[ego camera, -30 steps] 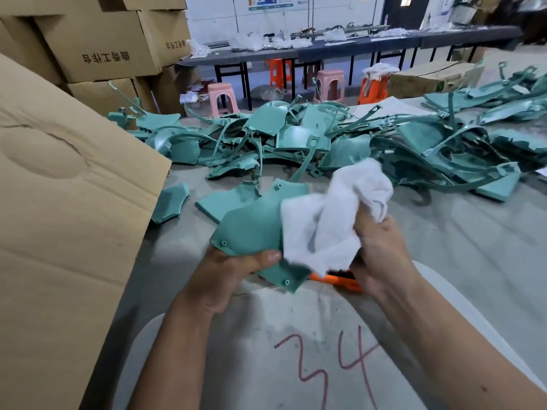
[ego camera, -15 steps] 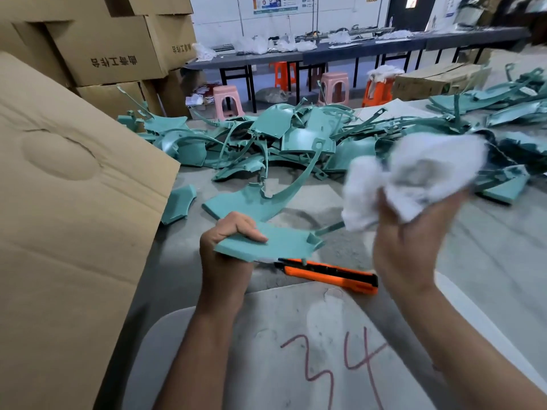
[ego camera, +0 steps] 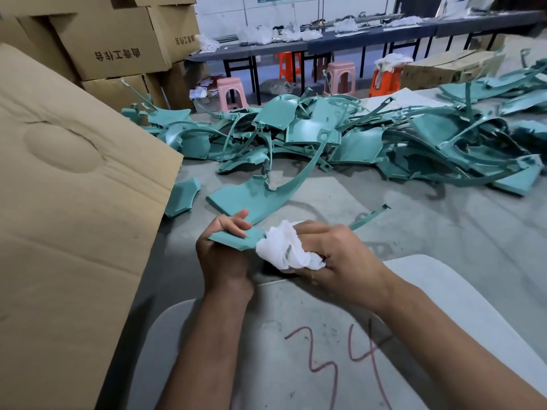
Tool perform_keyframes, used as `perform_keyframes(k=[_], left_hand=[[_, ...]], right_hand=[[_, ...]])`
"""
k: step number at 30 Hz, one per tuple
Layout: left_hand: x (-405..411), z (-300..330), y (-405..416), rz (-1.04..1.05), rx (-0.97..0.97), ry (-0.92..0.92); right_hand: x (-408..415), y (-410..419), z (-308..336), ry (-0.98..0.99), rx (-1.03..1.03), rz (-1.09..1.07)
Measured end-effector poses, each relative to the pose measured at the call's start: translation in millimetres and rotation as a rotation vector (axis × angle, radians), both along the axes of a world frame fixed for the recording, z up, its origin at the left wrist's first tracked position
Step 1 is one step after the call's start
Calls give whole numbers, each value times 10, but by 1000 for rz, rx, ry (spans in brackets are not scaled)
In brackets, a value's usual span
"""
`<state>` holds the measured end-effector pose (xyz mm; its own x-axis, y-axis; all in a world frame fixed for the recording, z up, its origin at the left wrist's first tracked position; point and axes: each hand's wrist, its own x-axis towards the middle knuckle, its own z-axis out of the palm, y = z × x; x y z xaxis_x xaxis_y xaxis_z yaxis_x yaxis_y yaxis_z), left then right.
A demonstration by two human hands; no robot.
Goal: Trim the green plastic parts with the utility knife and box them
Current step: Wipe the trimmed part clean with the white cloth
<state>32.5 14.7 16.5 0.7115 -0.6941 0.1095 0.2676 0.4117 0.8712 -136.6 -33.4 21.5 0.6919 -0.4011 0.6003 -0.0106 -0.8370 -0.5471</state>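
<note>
Nearest, at 6 o'clock, a pale board point(ego camera: 296, 335) marked "34" in red is lying on the grey table point(ego camera: 444, 232). Above it the left hand point(ego camera: 222, 258) is gripping a green plastic part point(ego camera: 233, 239), thumb curled over its top face. At 3 o'clock of that, touching the part's edge, the right hand point(ego camera: 331, 255) is clutching a bunched white cloth point(ego camera: 287, 250). Utility knife: not visible. A large cardboard flap point(ego camera: 74, 217) is leaning in at 9 o'clock. Beyond the hands, a curved green piece point(ego camera: 251, 196) is lying flat; at 12 o'clock a heap of green parts point(ego camera: 340, 140) is spreading across the table. Farther, stacked cartons point(ego camera: 118, 45) and pink stools point(ego camera: 232, 93) are standing.
</note>
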Motion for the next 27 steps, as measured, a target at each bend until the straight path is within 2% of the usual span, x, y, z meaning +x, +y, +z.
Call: perform_keyframes(k=[4,8,9,10,12,13,14,15,17,18,20,21,24,27], left_hand=[[63,72,36,-130,-2,-59],[99,61,30,-121,21,-132],[102,51,27,-104,27,-186],[108,41,26,-93,31,-247],[142,18,22,-69,31,-327],[162,9,23,-50,36,-346],[179,4,25,-30,42,-358],[198,3,31,-11,42,-368],[201,-5,31,-10,46,-401],[189,-12,24,-21,51,-421],[182,-29,7,-37,53,-444],[189,-37,-2,-42,54,-440],[204,-53,-3,-42,49,-371],[163,-47,-3,-37,18,-283]], right_hand=[[-61,-49,-48,24,-48,-5],[-78,-89,-66,32,-114,-44],[-103,-83,-89,-10,-84,-68],[-126,-54,-97,-65,41,-76],[-160,-9,-56,-258,532,-136],[-192,-15,-47,-370,652,-215],[-238,-32,-22,-438,607,-323],[-275,-81,-23,-429,424,-446],[-280,-128,-5,-162,31,-611],[-258,-130,-20,12,-59,-557],[-187,-98,-37,333,-37,-403],[-168,-79,-63,429,24,-314],[-196,-90,-4,377,301,-231],[-214,-161,51,462,219,-225]])
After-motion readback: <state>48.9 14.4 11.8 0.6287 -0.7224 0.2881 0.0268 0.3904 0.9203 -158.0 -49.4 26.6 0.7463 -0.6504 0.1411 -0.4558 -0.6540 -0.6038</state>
